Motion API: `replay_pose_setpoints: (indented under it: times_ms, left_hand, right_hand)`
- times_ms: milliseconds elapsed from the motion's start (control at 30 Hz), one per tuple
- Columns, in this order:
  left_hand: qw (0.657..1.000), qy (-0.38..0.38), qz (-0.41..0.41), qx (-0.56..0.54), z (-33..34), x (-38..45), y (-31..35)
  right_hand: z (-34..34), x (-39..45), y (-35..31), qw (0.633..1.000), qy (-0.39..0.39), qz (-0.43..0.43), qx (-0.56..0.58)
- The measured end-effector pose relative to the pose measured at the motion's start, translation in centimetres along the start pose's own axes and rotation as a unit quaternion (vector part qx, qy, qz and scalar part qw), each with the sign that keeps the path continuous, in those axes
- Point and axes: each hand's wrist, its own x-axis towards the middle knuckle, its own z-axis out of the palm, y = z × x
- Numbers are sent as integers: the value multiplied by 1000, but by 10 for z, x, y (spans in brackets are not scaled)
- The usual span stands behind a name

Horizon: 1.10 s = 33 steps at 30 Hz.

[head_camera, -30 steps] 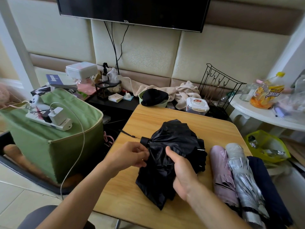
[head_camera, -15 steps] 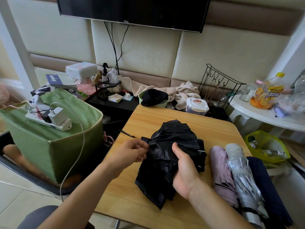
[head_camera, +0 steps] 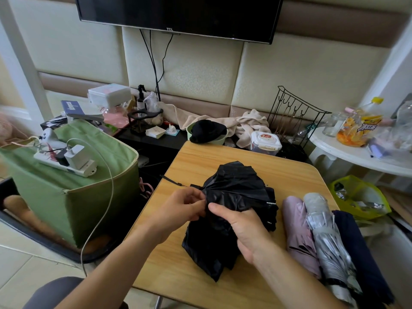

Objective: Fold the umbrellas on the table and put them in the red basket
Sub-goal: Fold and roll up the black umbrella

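Left of my grip sits a green fabric box (head_camera: 89,192) bearing a power strip (head_camera: 64,163); beyond it, a television (head_camera: 178,14).

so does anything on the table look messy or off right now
The black umbrella is collapsed but its canopy is loose and bunched, not rolled. Both hands, left hand and right hand, pinch its fabric. Nothing spilled or visibly broken.

Crumpled black umbrella (head_camera: 234,197) lies mid-table (three folded umbrellas (head_camera: 327,237) right).

Black umbrella (head_camera: 234,197); pink umbrella (head_camera: 297,228); silver umbrella (head_camera: 327,237); wood-grain table (head_camera: 278,170).
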Motion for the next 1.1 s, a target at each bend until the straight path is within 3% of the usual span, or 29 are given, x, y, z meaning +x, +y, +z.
replay_pose_setpoints:
  times_ms: [233,467,667,833,1000,1100]
  left_hand:
    - [988,12,-84,-129,4,1,-4]
    - [976,20,-137,-166,5,2,-4]
    - [999,33,-22,34,7,-1,-7]
    - [998,18,28,62,3,-4,2]
    - [991,82,61,87,0,-3,6]
    - [993,50,77,81,-2,-3,5]
  right_hand:
    - [-7,14,7,999,37,-3,-3]
    - [-9,16,0,987,21,72,140]
    - [-16,15,-1,972,-64,89,207]
    - [-15,16,-1,969,-88,79,219]
    - [-16,20,4,969,-83,85,218]
    - [-14,21,5,971,-79,80,211]
